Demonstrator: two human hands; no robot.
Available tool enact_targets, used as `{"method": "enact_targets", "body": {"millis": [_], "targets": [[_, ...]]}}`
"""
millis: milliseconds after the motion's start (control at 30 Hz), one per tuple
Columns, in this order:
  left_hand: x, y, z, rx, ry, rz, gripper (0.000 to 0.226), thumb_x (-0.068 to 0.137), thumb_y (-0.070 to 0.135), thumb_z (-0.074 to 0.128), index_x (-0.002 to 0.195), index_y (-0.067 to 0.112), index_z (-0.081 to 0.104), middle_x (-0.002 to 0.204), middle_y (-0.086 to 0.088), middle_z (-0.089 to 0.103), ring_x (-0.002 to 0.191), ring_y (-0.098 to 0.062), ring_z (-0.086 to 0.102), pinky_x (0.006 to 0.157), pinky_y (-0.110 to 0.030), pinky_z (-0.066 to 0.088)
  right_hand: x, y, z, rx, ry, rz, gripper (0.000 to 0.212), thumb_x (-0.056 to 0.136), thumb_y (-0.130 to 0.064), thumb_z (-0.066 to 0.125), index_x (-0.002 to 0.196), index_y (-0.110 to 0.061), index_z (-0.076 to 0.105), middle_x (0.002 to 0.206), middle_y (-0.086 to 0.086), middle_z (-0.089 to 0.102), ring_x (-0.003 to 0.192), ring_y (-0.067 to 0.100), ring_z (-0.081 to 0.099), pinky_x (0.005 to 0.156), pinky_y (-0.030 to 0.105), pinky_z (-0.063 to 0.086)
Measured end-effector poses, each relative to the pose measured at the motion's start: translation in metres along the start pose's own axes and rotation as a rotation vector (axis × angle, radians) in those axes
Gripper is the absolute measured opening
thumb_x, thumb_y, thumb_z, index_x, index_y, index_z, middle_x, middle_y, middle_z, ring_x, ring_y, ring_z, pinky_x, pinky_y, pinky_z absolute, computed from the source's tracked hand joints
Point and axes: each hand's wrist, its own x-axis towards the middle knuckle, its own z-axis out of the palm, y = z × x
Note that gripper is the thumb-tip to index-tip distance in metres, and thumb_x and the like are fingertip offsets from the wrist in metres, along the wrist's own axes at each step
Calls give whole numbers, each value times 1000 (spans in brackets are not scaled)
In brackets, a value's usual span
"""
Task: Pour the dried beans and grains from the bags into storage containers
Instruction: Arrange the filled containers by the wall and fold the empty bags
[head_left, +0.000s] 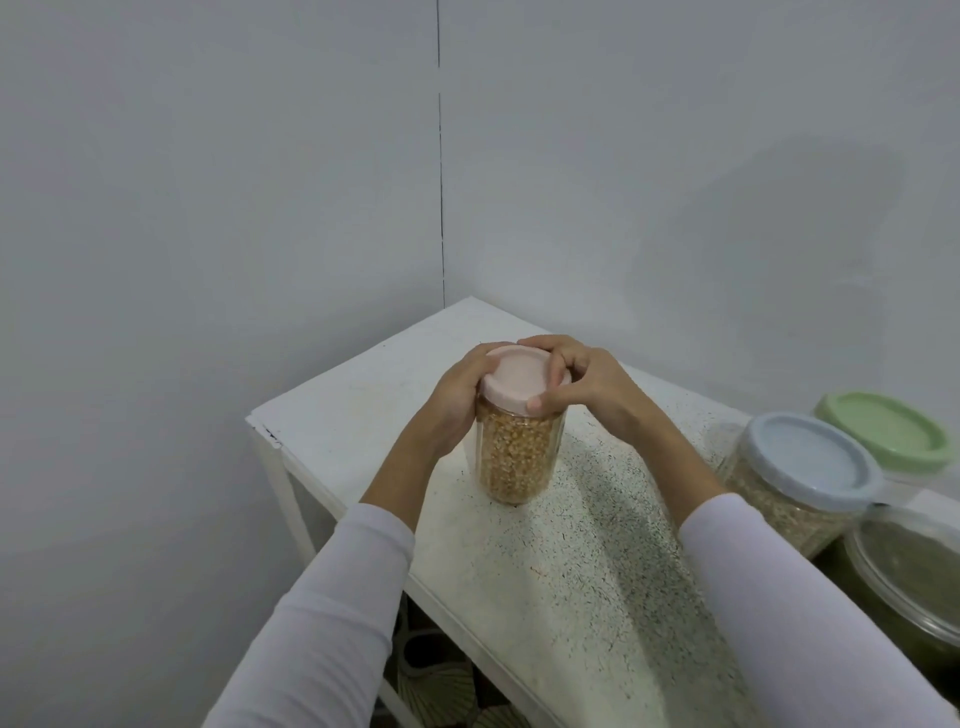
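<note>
A clear jar (517, 457) full of yellow corn kernels stands upright on the white speckled table (571, 561). A pale pink lid (519, 382) sits on top of it. My left hand (452, 402) wraps around the jar's upper left side, just under the lid. My right hand (582, 382) grips the lid from the right, fingers curled over its far rim and thumb on its near edge. No bag is in sight.
At the right edge stand a jar with a light blue lid (808, 457) holding pale grains, a jar with a green lid (888, 428) behind it, and a clear-lidded container (914, 577) of greenish contents. Walls close in behind and on the left; the table's left edge (270, 431) is near.
</note>
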Motion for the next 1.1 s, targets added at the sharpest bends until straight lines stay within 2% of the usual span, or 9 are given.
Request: {"method": "enact_targets", "body": {"millis": [100,200,267,400,533,600,900,1000,1100], "targets": [[-1,-2,-3,-1,-28,4,35,89,36,47,114,21,66,128,-16,58,118,-29,52,94,-46,37,5,-26,-5,-331,-126,20,33,61,-9,79,86,-14,58,115,-4,50,104,17,49,79,26,45],[-3,-9,-11,36,-190,14,59,88,56,52,131,16,50,134,-8,55,129,-24,47,106,-36,40,14,-41,-5,-686,-248,58,62,74,-19,77,128,-18,46,124,-2,40,110,15,45,86,27,46],[-3,-7,-17,133,-310,-5,90,62,64,75,135,23,41,134,0,52,127,-16,47,100,-28,44,20,-48,-2,-761,-282,52,73,72,-29,78,135,-20,42,128,-2,41,113,15,45,92,32,46],[-3,-6,-17,243,-355,-4,122,35,30,97,138,24,31,134,-4,44,121,-8,51,89,-22,48,26,-48,6,-732,-286,101,73,69,-32,79,132,-15,45,122,-1,52,108,17,53,89,35,50],[-7,-19,-10,157,-292,76,86,56,-3,84,129,22,45,123,-4,58,117,-11,57,90,-26,50,19,-31,28,-731,-85,11,74,66,-36,78,129,-15,45,120,0,47,109,17,47,88,34,45],[-6,-21,-12,172,-301,57,87,56,-1,82,131,21,44,126,-4,59,121,-13,55,95,-26,48,16,-29,29,-717,-56,-35,75,65,-31,79,130,-16,45,122,-2,47,111,16,46,91,36,44],[4,-22,-16,223,-373,-56,97,57,2,80,139,20,32,130,0,54,124,-11,50,97,-21,44,21,-42,15,-726,-285,8,78,59,-28,83,126,-16,45,119,-3,48,108,15,49,85,28,45],[3,-23,-15,226,-388,-26,92,65,-5,75,143,19,32,136,1,53,128,-11,48,97,-20,44,20,-43,33,-1069,-51,84,69,70,-56,68,122,-17,45,116,1,49,106,22,53,77,34,41],[0,-24,-14,232,-377,-22,84,66,-1,75,140,17,39,129,1,60,124,-15,53,94,-21,46,17,-44,45,-1290,36,142,88,74,-81,43,128,-12,44,122,10,53,112,30,53,80,37,39]]}}
